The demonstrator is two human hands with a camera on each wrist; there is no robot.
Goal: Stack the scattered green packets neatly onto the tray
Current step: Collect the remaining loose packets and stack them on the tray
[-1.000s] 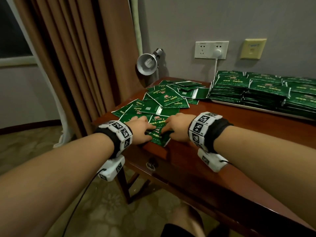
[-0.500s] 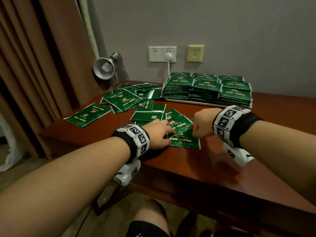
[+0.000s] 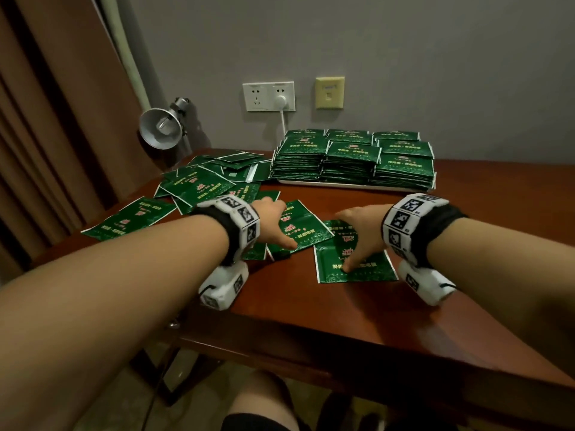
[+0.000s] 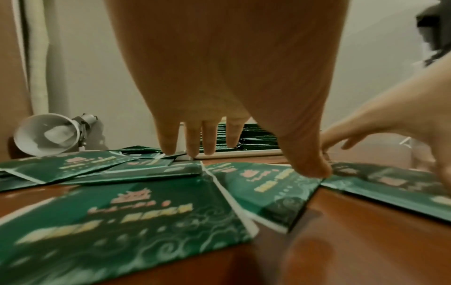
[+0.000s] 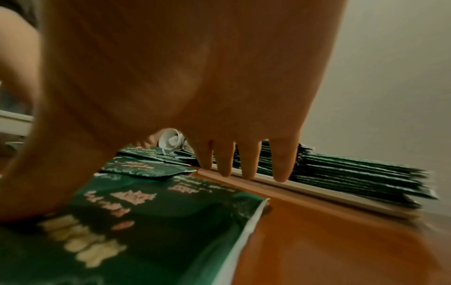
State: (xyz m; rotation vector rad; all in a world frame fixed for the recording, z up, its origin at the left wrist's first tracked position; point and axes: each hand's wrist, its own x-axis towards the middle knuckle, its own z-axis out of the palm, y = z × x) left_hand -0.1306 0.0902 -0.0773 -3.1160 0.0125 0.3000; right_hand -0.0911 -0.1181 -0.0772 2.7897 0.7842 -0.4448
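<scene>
Hands [image 3: 273, 225], 2, tray [image 3: 348, 185], 1

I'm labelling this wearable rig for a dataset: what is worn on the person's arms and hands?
Both forearms are bare, no sleeves or gloves. Each wrist carries a black strap with a white band of square black-and-white markers: left band, right band. Under each wrist hangs a white camera box with the same markers; a thin dark cable trails from the left box.

Green packets [image 3: 214, 185]: flat foil sachets, gold and pink print, white edges; scattered and overlapping, face up, on the bench's left and centre. Tray [image 3: 326, 184]: shallow, white, at the bench's rear; carries level stacks of packets [image 3: 351, 163] in rows.
</scene>
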